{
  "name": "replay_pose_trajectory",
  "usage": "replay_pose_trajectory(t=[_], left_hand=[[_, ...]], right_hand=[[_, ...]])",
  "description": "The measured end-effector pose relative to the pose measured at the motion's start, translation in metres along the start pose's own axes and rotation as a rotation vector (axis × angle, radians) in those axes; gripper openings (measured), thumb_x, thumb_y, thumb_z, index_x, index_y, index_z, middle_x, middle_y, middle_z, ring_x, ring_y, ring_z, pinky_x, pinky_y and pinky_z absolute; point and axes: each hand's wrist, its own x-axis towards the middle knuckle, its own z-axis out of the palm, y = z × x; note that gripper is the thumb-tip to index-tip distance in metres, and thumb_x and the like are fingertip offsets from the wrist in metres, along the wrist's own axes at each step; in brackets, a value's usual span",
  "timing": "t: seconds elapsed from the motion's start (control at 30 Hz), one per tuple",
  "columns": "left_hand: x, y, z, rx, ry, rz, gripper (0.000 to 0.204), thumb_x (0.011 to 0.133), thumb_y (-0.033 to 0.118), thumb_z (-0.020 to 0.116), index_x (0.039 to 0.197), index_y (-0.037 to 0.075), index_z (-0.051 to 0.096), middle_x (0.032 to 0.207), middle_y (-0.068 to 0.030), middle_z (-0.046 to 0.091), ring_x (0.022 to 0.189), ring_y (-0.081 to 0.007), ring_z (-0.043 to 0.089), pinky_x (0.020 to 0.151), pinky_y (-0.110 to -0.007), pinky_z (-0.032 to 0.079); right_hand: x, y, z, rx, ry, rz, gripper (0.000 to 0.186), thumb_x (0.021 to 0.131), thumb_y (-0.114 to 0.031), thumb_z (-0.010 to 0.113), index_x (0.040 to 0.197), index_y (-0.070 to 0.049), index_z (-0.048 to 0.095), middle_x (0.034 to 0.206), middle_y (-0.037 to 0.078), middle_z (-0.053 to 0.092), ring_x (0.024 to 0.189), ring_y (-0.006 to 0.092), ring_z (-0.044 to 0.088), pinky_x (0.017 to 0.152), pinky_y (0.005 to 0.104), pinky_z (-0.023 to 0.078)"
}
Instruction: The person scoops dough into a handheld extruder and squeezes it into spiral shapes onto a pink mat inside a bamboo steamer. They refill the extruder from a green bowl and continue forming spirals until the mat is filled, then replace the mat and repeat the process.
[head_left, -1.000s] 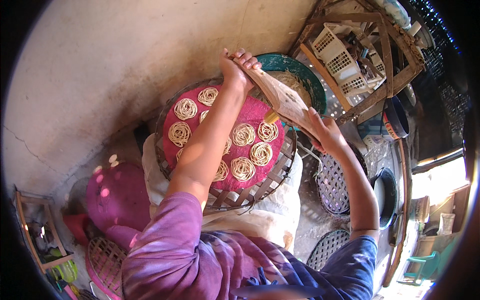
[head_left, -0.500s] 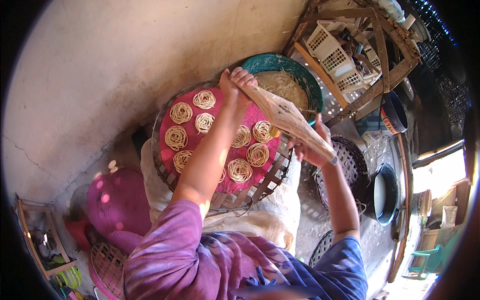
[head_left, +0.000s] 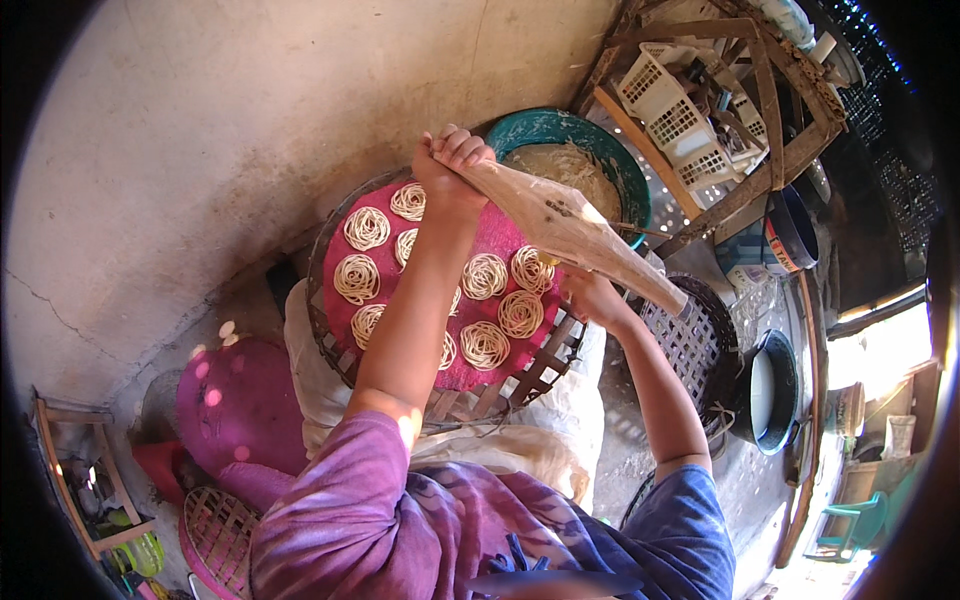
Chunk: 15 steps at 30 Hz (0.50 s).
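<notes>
My left hand (head_left: 452, 158) is closed in a fist around the upper end of a beige cloth piping bag (head_left: 575, 222). The bag slants down to the right over a basket, and its tail hangs past my right wrist. A small yellow nozzle (head_left: 546, 258) shows at its underside. Beside the nozzle, my right hand (head_left: 592, 297) has its fingers curled against the bag, partly hidden under it. Below lies a round pink mesh sheet (head_left: 500, 235) in a woven basket (head_left: 545, 372), carrying several coiled nests of pale strands (head_left: 484, 276). My left forearm covers some nests.
A green basin (head_left: 632, 170) of pale dough stands beyond the basket. To the right are another woven basket (head_left: 728, 362), a dark basin (head_left: 792, 400) and a bucket (head_left: 793, 225). A wooden frame holds a white crate (head_left: 672, 115). A wall (head_left: 180, 130) rises at left.
My right hand has moved left along the bag, from spread fingers near its tail to curled fingers by the nozzle. My left fist has shifted slightly left and up with the bag's end.
</notes>
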Motion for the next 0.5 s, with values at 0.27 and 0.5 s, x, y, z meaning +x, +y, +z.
replay_pose_trajectory(t=[0.27, 0.5], left_hand=[[-0.027, 0.053, 0.112, 0.227, -0.315, -0.119, 0.035, 0.095, 0.035, 0.043, 0.066, 0.016, 0.05, 0.053, 0.0045, 0.05, 0.046, -0.0106, 0.05, 0.054, -0.03, 0.046], [-0.123, 0.051, 0.25, 0.741, -0.211, -0.272, 0.072, 0.099, 0.057, 0.011, 0.051, 0.01, 0.039, 0.041, -0.0051, 0.045, 0.03, -0.018, 0.042, 0.033, -0.031, 0.041]], right_hand=[[0.003, 0.005, -0.002, -0.375, 0.41, -0.316, 0.02, 0.076, -0.01, 0.066, 0.094, -0.005, 0.071, 0.098, 0.015, 0.056, 0.09, 0.0339, 0.059, 0.079, 0.0409, 0.049], [-0.005, 0.006, 0.022, -0.446, 0.418, -0.281, 0.015, 0.074, -0.014, 0.073, 0.084, -0.004, 0.07, 0.093, 0.015, 0.057, 0.091, 0.0345, 0.056, 0.082, 0.0407, 0.046]])
